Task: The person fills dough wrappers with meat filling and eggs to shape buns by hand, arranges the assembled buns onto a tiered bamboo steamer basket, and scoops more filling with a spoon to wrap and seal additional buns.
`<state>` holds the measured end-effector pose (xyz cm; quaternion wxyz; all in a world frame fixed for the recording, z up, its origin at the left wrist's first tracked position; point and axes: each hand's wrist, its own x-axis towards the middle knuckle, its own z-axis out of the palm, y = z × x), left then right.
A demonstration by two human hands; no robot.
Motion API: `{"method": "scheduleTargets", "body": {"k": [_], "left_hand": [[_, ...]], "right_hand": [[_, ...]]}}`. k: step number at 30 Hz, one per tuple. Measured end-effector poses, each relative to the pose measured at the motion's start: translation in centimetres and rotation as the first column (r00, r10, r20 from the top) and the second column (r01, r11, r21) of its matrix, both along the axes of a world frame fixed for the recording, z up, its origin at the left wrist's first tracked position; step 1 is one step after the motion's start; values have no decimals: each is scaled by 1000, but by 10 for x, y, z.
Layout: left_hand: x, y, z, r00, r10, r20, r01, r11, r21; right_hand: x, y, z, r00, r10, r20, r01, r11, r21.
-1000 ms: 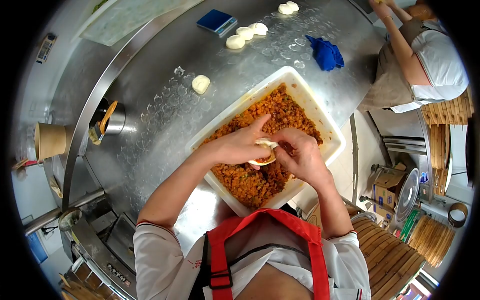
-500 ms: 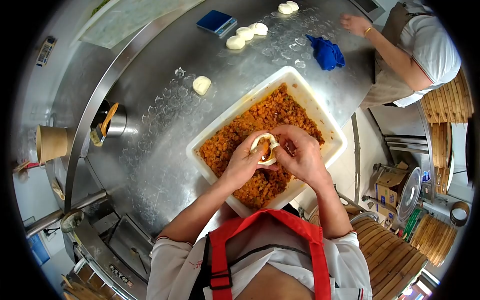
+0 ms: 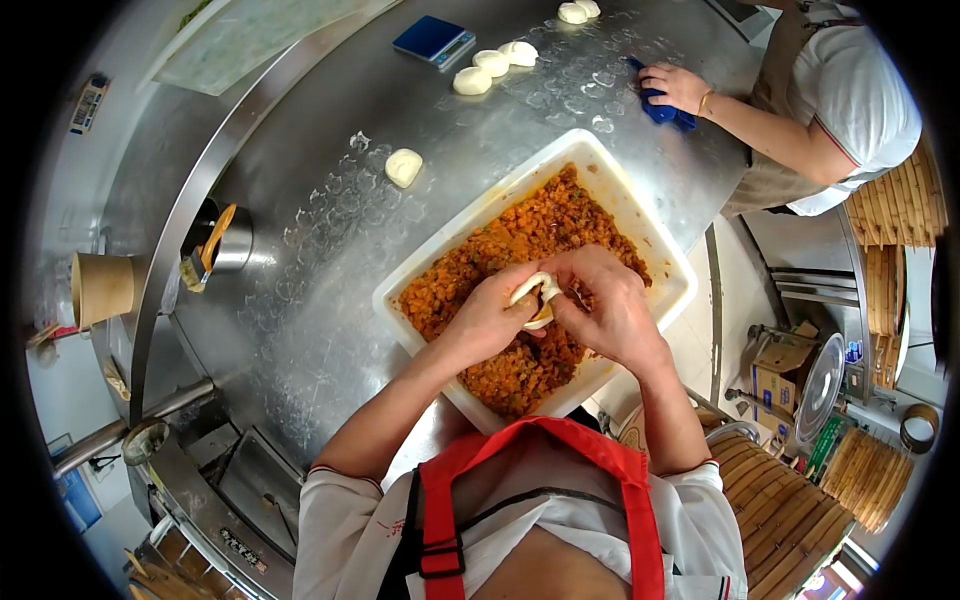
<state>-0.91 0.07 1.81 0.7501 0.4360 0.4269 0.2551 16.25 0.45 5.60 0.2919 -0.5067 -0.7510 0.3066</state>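
Over a white tub (image 3: 668, 300) of orange-brown chopped filling (image 3: 510, 225), both of my hands are closed on a bun (image 3: 541, 287) of white dough. My left hand (image 3: 488, 318) cups it from the left, the thumb near its opening. From the right, my right hand (image 3: 607, 310) pinches the rim of the dough between thumb and fingers. The opening has narrowed to a slot, and the filling inside is mostly hidden. A lone round of dough (image 3: 404, 168) lies on the steel table to the upper left of the tub.
Several more white dough pieces (image 3: 491, 64) lie at the back beside a blue scale (image 3: 434, 42). At the right, a co-worker's hand (image 3: 676, 88) presses a blue cloth (image 3: 660, 110) on the table. A steel pot (image 3: 234, 245) with a brush stands at left; bamboo steamers (image 3: 780, 510) are at lower right.
The opening of the bun has become narrower between my hands, hiding most of its filling. The co-worker's hand has come down onto the blue cloth and bunched it.
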Motion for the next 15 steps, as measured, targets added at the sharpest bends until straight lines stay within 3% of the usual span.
{"method": "scheduleTargets", "body": {"k": [2, 7, 10, 13, 15], "left_hand": [[-1, 2, 3, 996, -53, -67, 55, 998, 25], [-3, 7, 5, 984, -116, -135, 124, 991, 52], [-8, 11, -2, 970, -151, -190, 182, 971, 158], [-8, 14, 5, 883, -123, -453, 260, 932, 253], [-11, 15, 5, 949, -146, -280, 208, 956, 207]], "right_hand": [[4, 2, -2, 997, 69, 36, -67, 996, -51], [6, -2, -11, 998, 67, 6, -67, 998, 10], [1, -1, -5, 999, 37, -29, -37, 999, -5], [0, 1, -1, 997, 76, 16, -76, 996, -42], [2, 3, -3, 995, 92, 28, -90, 994, -55]]}}
